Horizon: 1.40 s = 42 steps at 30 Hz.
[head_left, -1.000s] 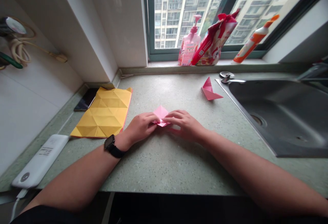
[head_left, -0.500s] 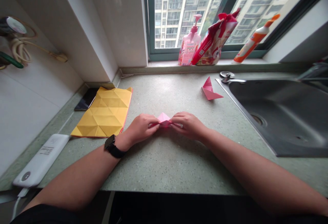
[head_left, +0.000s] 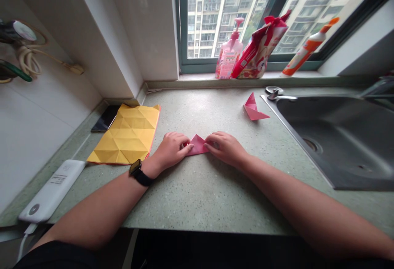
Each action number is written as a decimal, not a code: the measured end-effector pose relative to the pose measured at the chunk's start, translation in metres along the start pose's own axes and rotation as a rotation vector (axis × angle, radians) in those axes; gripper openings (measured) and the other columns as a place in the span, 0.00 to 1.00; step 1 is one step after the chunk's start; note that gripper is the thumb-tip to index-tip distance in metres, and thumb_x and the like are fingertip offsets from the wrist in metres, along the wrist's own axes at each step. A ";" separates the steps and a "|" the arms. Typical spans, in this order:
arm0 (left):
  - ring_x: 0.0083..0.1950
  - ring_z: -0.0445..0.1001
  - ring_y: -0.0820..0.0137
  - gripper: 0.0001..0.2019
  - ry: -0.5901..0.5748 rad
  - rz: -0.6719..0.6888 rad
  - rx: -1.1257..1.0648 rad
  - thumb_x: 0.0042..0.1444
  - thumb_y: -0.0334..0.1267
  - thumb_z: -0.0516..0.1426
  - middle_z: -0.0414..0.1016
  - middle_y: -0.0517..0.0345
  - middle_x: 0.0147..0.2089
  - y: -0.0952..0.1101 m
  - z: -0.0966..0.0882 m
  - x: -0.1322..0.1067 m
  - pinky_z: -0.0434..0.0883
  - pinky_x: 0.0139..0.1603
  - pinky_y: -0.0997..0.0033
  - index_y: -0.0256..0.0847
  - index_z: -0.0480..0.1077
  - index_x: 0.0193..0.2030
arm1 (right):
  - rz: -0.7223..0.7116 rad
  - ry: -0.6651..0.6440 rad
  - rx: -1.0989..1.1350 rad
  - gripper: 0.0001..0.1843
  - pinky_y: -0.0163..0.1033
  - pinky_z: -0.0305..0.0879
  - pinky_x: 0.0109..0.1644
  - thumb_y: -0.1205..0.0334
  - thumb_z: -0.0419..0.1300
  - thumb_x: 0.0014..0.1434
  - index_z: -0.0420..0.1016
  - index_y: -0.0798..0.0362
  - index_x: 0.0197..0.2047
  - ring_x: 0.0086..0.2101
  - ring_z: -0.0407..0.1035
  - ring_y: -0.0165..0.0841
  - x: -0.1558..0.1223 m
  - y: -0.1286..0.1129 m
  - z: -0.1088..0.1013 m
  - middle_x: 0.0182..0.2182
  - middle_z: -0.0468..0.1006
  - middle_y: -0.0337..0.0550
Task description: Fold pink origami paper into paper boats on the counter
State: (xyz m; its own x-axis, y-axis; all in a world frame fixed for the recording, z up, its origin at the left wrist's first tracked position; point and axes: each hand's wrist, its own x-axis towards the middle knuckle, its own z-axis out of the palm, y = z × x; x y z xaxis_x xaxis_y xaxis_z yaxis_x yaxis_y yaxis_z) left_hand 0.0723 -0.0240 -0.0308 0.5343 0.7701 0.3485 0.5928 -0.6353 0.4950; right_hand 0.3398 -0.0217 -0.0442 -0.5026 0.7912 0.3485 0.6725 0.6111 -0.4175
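A small folded pink paper (head_left: 197, 145) lies flat on the speckled green counter (head_left: 200, 195) between my hands. My left hand (head_left: 172, 149), with a black watch on the wrist, has its fingers curled and pressed down on the paper's left edge. My right hand (head_left: 226, 147) presses its bent fingertips on the paper's right edge. Only the triangular middle of the paper shows between the fingers.
A creased yellow sheet (head_left: 127, 134) lies to the left, a dark phone (head_left: 105, 118) behind it, a white power bank (head_left: 51, 191) at the front left. A second pink folded piece (head_left: 253, 109) sits near the steel sink (head_left: 338, 137). Bottles and a red pouch (head_left: 258, 49) stand on the sill.
The pink paper, raised between my fingers a second ago, has been folded down and now lies flat under both hands. The view shifted slightly.
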 end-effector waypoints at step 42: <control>0.66 0.80 0.59 0.10 -0.089 0.239 0.021 0.76 0.32 0.59 0.86 0.54 0.61 -0.013 0.003 0.006 0.71 0.73 0.47 0.45 0.83 0.53 | -0.176 -0.113 -0.155 0.11 0.46 0.70 0.51 0.62 0.64 0.74 0.90 0.40 0.49 0.45 0.80 0.38 -0.005 -0.012 -0.010 0.47 0.89 0.41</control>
State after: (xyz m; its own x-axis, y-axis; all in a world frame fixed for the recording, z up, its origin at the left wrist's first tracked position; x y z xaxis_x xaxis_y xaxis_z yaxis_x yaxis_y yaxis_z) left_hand 0.0694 -0.0112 -0.0378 0.7113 0.5902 0.3816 0.4549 -0.8005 0.3903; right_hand 0.3398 -0.0330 -0.0332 -0.6710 0.6761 0.3043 0.6402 0.7354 -0.2223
